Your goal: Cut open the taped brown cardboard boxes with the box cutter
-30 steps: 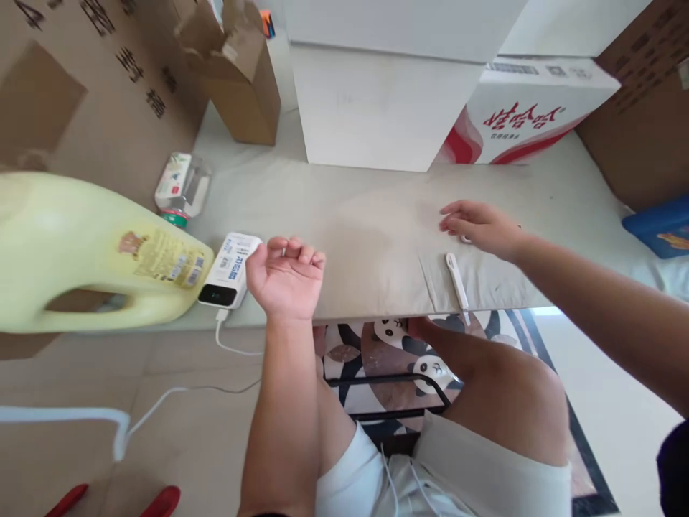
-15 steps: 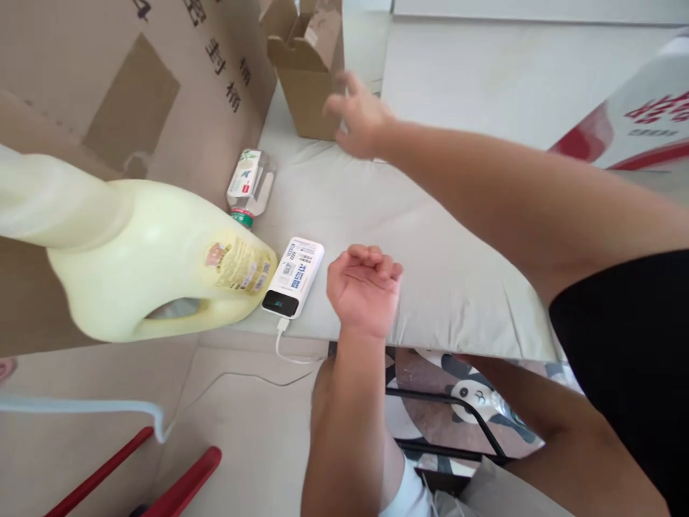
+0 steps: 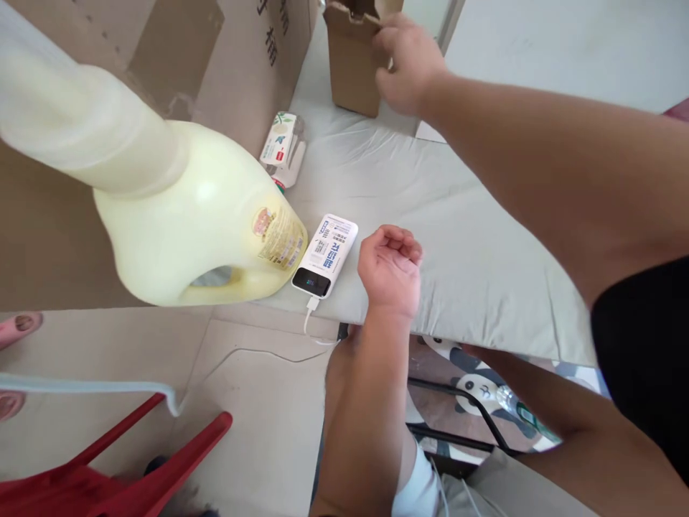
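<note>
My right hand (image 3: pixel 409 63) is stretched far across the cloth-covered table (image 3: pixel 457 237) and grips the side of a small open cardboard box (image 3: pixel 352 61) at the back. My left hand (image 3: pixel 391 269) rests as a loose fist near the table's front edge, holding nothing that shows. Just left of it lies a white power bank (image 3: pixel 326 255) with a lit display and a white cable hanging off the edge. A big pale yellow jug (image 3: pixel 177 208) lies on its side beside the power bank.
A small clear bottle with a green cap (image 3: pixel 283 149) lies behind the jug. A large cardboard box (image 3: pixel 177 57) stands at the left. Red plastic furniture (image 3: pixel 118 467) sits on the floor at lower left, with a panda-print rug (image 3: pixel 474 388) under the table.
My right hand left the table's right side, swung across to the far left and closed on the small cardboard box. My view turned left. My left fist stayed put.
</note>
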Motion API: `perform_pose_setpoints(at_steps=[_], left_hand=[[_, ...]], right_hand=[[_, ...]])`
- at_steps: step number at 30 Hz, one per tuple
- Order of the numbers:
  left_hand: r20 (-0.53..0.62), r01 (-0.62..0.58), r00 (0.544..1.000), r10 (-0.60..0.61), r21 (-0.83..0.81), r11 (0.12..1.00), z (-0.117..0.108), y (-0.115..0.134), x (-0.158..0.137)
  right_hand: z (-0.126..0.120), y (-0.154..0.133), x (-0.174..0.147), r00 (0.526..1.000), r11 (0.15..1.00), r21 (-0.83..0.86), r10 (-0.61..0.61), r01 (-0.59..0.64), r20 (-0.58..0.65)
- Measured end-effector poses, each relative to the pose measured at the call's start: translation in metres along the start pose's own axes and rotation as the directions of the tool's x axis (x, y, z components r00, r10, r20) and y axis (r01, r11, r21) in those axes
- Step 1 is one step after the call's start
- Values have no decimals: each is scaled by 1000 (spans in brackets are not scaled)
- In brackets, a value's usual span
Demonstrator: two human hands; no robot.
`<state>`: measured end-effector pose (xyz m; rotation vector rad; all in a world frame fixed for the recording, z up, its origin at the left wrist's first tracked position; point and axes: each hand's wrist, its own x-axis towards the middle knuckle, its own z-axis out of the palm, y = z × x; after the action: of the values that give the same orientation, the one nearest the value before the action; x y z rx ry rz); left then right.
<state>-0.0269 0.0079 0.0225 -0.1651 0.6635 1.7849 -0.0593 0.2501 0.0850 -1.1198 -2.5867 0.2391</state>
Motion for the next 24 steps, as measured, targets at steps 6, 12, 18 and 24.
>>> perform_pose_setpoints(at_steps=[6, 12, 18, 24], left_hand=[[24, -461, 850, 526, 515, 723, -14, -2, -11], [85, -646, 615, 784, 625, 439, -12, -8, -17], [378, -675, 737, 561, 450, 584, 7, -43, -9], [500, -700, 711, 495, 572, 427, 13, -74, -12]], right_hand=[[-38, 10, -202, 982, 995, 93, -28, 45, -184], [-70, 48, -372, 831, 910, 411, 191, 50, -522], [-61, 75, -406, 687, 857, 515, 385, -17, -616], [-30, 106, -433, 826, 919, 381, 135, 102, -547]])
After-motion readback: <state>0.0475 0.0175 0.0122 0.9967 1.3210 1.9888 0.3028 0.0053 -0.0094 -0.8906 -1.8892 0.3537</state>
